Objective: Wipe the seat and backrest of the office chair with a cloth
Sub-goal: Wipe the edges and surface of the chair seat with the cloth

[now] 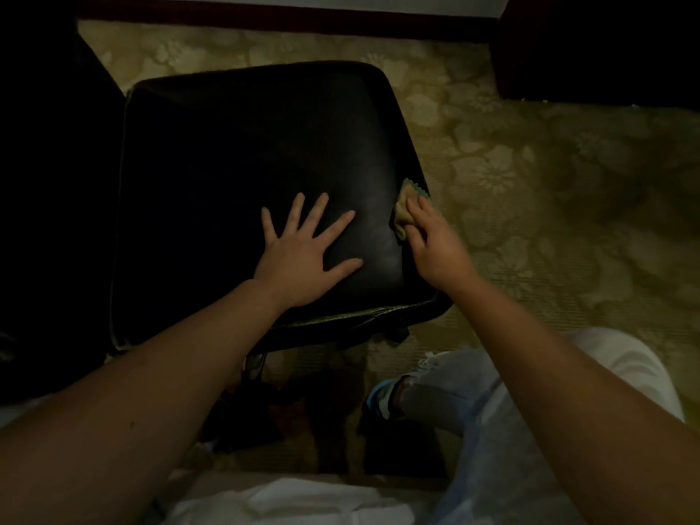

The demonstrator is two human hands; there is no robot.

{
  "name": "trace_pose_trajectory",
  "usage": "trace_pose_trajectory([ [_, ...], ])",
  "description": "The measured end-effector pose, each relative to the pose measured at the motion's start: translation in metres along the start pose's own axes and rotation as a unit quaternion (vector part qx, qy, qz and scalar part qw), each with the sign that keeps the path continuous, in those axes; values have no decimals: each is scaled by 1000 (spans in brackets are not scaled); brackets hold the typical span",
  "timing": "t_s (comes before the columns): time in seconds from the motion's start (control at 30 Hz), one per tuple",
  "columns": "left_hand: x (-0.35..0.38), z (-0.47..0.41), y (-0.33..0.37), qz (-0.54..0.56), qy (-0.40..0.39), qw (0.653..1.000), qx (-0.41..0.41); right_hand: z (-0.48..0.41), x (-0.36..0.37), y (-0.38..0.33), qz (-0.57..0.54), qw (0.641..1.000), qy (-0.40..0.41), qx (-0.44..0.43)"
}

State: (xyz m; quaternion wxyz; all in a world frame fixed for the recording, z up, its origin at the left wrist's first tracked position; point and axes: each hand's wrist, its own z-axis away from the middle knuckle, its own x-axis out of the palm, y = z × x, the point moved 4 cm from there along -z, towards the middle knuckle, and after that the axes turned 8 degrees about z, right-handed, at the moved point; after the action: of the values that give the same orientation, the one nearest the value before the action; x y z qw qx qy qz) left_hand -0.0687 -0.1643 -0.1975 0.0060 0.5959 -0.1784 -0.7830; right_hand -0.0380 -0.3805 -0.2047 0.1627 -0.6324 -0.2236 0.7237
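Observation:
The office chair's black leather seat (242, 157) fills the middle of the view, seen from above. My left hand (303, 248) lies flat on its near part with fingers spread. My right hand (432, 240) presses a small green cloth (407, 206) against the seat's right edge; most of the cloth is hidden under my fingers. A dark upright shape at the far left (49, 183) is probably the backrest, too dark to tell.
Patterned beige carpet (549, 191) surrounds the chair. Dark furniture (606, 47) stands at the back right, with a dark skirting board along the far wall. My knee in light ripped jeans (454, 384) is below the seat's front edge, beside the chair's dark base.

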Motion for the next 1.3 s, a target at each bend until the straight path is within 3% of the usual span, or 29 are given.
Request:
trace_pose_trajectory([
  [0.33, 4, 0, 0, -13, -5, 1000, -12, 51, 12, -7, 55, 997, 48, -21],
  [0.7, -6, 3, 12, 27, -108, 992, -53, 31, 10, -6, 39, 998, 40, -7],
  [0.9, -3, 4, 12, 29, -97, 993, -54, 72, 21, -8, 41, 996, 81, -8],
  [1.3, 0, 5, 13, 39, -84, 994, -55, 64, 16, -1, 31, 995, 90, -3],
])
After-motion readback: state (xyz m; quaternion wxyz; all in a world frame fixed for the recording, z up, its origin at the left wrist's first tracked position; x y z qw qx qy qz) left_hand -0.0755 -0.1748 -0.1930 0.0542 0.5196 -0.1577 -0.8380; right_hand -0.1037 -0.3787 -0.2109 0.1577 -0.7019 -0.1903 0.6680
